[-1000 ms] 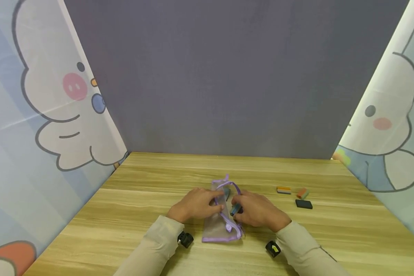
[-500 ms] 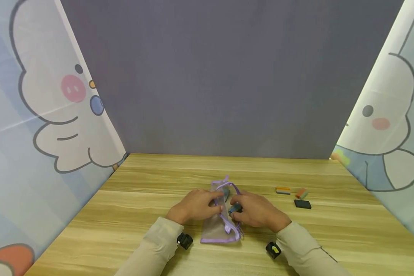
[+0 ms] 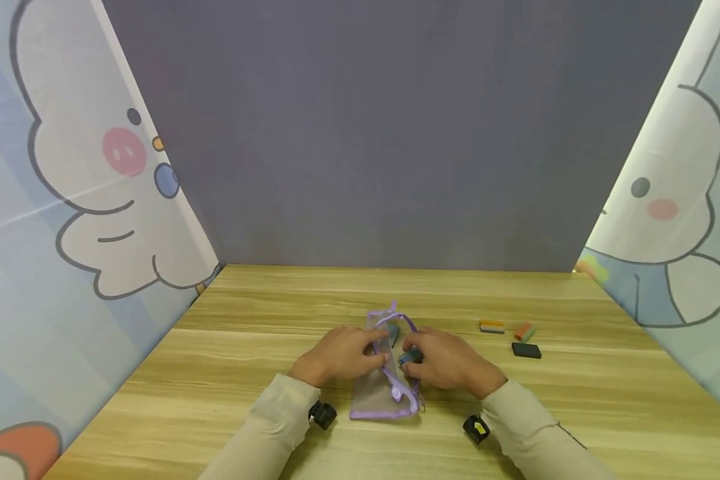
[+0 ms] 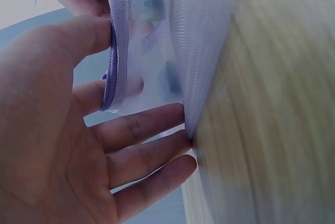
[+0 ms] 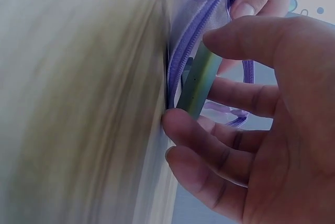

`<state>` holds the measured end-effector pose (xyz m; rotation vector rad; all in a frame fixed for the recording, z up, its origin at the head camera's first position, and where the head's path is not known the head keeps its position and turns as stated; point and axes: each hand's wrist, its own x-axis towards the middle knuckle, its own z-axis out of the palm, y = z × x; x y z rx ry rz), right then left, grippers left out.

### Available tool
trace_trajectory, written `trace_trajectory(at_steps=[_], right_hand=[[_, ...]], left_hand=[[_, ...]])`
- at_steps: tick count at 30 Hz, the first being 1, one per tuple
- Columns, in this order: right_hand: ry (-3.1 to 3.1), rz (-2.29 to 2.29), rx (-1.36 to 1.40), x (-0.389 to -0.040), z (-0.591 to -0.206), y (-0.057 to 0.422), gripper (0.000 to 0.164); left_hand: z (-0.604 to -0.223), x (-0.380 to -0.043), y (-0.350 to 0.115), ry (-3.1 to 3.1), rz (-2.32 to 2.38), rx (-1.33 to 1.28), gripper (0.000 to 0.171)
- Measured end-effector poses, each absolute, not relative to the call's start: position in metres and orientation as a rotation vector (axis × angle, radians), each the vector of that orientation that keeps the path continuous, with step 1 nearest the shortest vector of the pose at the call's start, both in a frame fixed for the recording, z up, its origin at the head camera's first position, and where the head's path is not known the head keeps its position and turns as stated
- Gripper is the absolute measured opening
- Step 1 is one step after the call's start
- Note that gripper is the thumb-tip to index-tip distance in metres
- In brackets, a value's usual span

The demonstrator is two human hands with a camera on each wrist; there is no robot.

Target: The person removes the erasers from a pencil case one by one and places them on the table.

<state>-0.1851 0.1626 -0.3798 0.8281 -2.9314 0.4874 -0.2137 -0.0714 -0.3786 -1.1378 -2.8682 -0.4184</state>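
A mesh zipper pouch with purple edging lies in the middle of the table, its mouth spread toward the right. My left hand pinches the purple zipper edge between thumb and index finger, the other fingers stretched along the mesh in the left wrist view. At the mouth, my right hand holds a small blue-green block with a yellowish stripe, between thumb and fingers. Inside the pouch, a dark grey-blue piece shows. Mesh and fingers partly hide the contents.
On the wooden table, to the right, lie an orange-and-grey block, an orange-and-green block and a black block. A dark grey panel stands behind, with cartoon-printed cloths at both sides.
My right hand shifts slightly at the pouch mouth and the block in it turns a little. My left hand keeps its hold on the pouch edge.
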Motion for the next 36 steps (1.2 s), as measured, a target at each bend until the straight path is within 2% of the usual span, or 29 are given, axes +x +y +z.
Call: trace_trajectory(at_steps=[24, 36], right_hand=[[-2.932, 0.541, 0.824, -0.1830, -0.3823, 0.1643, 0.024], [-2.918, 0.510, 0.858, -0.1830, -0.3791, 0.1656, 0.030]], left_hand=[[-0.3784, -0.2126, -0.0711, -2.873, -0.409, -1.145, 0.050], [-0.3780, -0.2147, -0.0717, -2.879, -0.412, -1.144, 0.050]])
